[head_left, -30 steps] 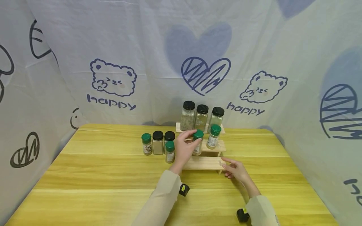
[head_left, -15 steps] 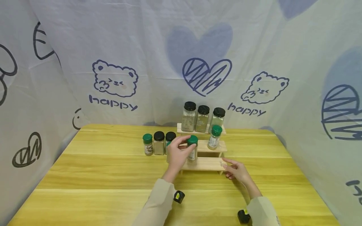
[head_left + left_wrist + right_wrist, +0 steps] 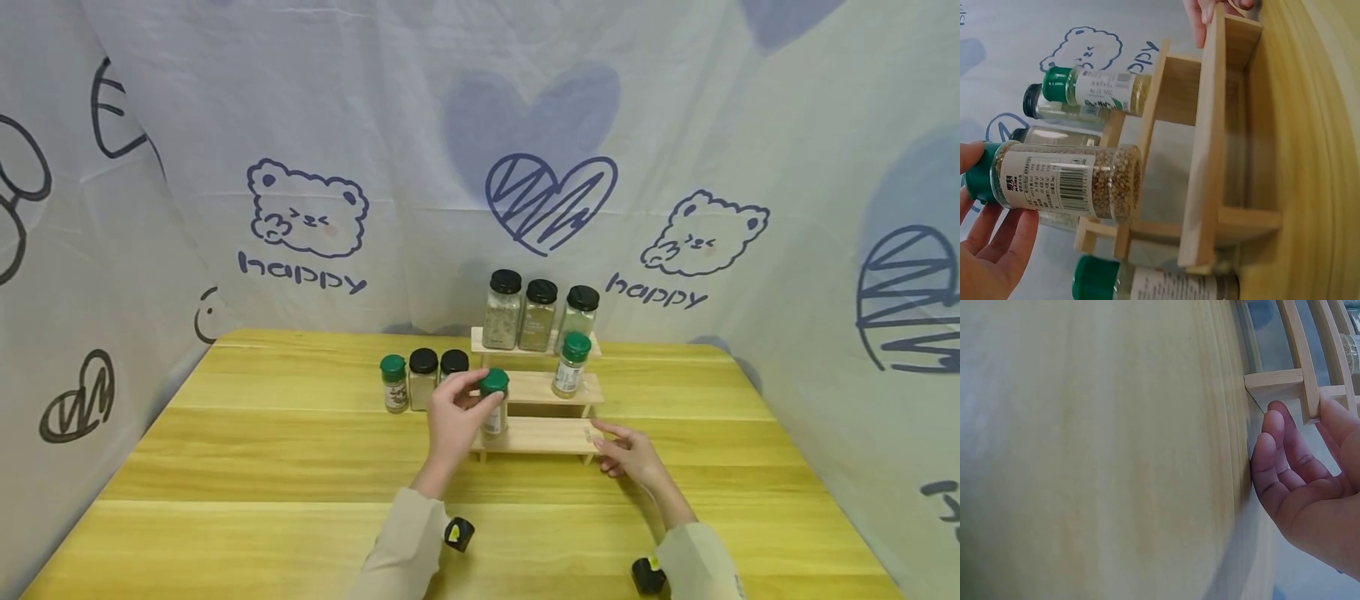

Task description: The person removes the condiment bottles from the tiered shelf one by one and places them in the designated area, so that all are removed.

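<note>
In my left hand (image 3: 453, 425) is a green-capped spice jar (image 3: 1063, 178) of small tan seeds, gripped by its cap and upper part. It stands upright over the left end of the lowest tier of a three-tier wooden rack (image 3: 543, 435), a gap showing under its base in the left wrist view. My right hand (image 3: 630, 454) holds the right end of that lowest tier, fingers above and below the board (image 3: 1304, 375). On the middle tier sits another green-capped jar (image 3: 572, 367). Black-capped jars (image 3: 502, 312) line the top tier.
Left of the rack, a green-capped jar (image 3: 393, 385) and two black-capped jars (image 3: 423, 382) stand on the wooden table (image 3: 247, 467). One more green-capped jar (image 3: 1172, 284) shows close to the rack's left end. A printed cloth (image 3: 420, 250) hangs behind.
My left hand has carried the green-capped jar from the middle tier leftward and toward me, over the lowest tier's left end. The right hand has stayed at the rack's end.
</note>
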### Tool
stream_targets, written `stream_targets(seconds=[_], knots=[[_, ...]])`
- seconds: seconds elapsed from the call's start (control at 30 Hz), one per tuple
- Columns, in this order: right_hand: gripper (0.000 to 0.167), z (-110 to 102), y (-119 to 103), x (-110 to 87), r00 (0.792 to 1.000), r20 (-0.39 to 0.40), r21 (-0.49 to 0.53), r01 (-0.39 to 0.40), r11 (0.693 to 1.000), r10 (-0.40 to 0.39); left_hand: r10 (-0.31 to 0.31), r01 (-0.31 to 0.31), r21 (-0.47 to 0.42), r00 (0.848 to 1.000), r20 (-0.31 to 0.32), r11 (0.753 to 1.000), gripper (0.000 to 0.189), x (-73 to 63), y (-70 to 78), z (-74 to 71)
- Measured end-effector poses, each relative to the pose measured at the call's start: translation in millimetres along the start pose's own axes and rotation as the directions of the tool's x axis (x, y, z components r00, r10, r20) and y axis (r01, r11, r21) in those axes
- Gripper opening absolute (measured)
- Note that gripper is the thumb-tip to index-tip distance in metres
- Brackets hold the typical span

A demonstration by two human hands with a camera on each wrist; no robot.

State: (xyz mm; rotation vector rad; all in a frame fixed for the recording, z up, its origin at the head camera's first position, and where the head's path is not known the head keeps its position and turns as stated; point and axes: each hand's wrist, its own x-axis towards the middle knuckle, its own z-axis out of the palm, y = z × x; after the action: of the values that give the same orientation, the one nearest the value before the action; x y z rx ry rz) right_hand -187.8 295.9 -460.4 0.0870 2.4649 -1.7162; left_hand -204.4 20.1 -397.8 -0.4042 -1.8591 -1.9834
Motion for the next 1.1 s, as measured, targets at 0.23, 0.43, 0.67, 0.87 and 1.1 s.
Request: stream_targets(seconds=[0.23, 0.43, 0.67, 0.87, 1.1], knots=[[0.043, 0, 1, 0.3, 1.0, -0.014, 0.0, -0.014, 1.0, 0.014, 0.044, -0.042, 0.048, 0.998, -0.044, 0.998, 0.03, -2.3, -3.4, -16.0], [0.044, -2, 2, -0.6, 1.0, -0.005, 0.001, -0.005, 1.0, 0.005, 0.059, -0.056, 0.067, 0.997, -0.045, 0.996, 0.03, -3.4, 10.0, -28.5], [0.043, -1, 2, -0.4, 1.0, -0.016, 0.001, -0.017, 1.0, 0.017, 0.09, -0.083, 0.133, 0.995, -0.051, 0.988, 0.029, -4.1, 22.8, -41.3], [0.043, 0, 3, 0.0, 1.0, -0.023, 0.004, -0.021, 1.0, 0.021, 0.071, -0.06, 0.145, 0.995, -0.069, 0.988, 0.029, -2.4, 17.4, -52.9], [0.042, 0, 1, 0.2, 1.0, -0.016, 0.002, -0.013, 1.0, 0.013, 0.058, -0.043, 0.16, 0.994, -0.091, 0.986, 0.03, 1.3, 2.9, -62.4]])
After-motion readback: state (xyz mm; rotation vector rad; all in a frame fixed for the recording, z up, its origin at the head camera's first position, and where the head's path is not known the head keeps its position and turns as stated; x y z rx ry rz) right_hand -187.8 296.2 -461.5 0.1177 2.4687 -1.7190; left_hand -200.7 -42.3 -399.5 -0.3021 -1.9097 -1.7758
